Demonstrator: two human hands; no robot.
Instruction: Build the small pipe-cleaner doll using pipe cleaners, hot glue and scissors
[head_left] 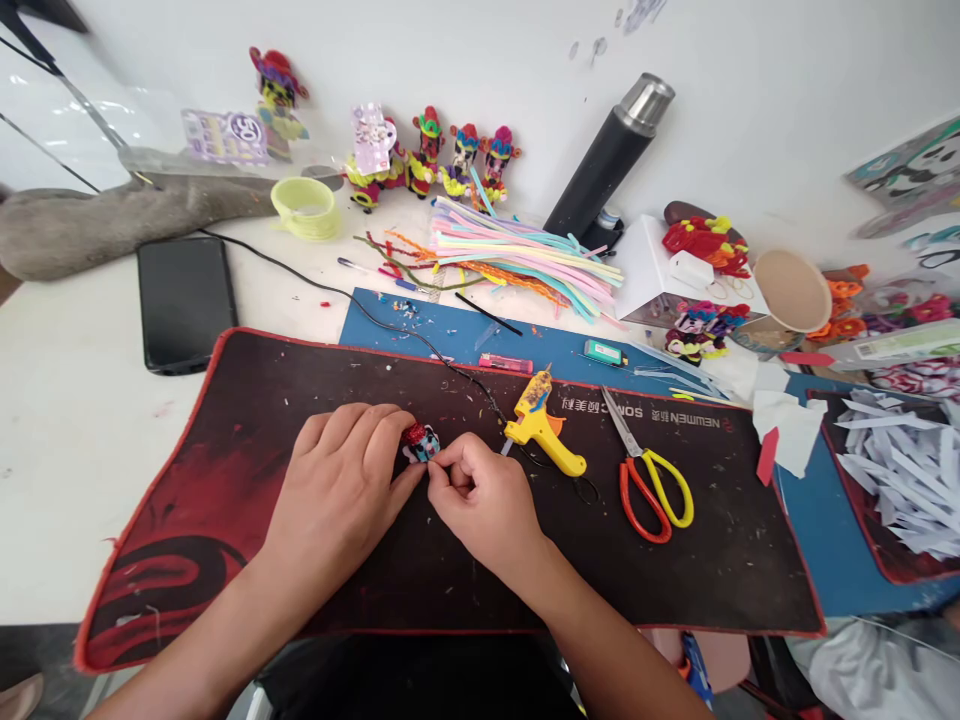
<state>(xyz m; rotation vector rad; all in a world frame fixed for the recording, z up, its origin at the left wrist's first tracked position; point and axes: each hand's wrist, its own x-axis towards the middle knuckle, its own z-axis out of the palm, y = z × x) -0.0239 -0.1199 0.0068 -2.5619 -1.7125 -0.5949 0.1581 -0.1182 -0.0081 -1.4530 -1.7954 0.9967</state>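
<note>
A small fuzzy figure (422, 443), red on one side with blue and white parts, is between my hands on the dark mat (300, 370). My left hand (337, 480) is closed round its left side, thumb and index finger against it, the other fingers bent over the mat. From the right, my right hand (484, 500) pinches at the figure's lower edge with thumb and index finger; any small part between those fingertips is too small to make out. A yellow glue gun (546, 430) lies just right of my right hand, and scissors (649, 480) with red and yellow handles lie further right.
Behind the mat are pastel pipe cleaners (517, 250), a black flask (611, 155), a white box (652, 270) and several finished figures (465, 160). A phone (186, 305) and a yellow-green tape roll (306, 208) lie at the left. Paper strips (900, 470) are piled at the right.
</note>
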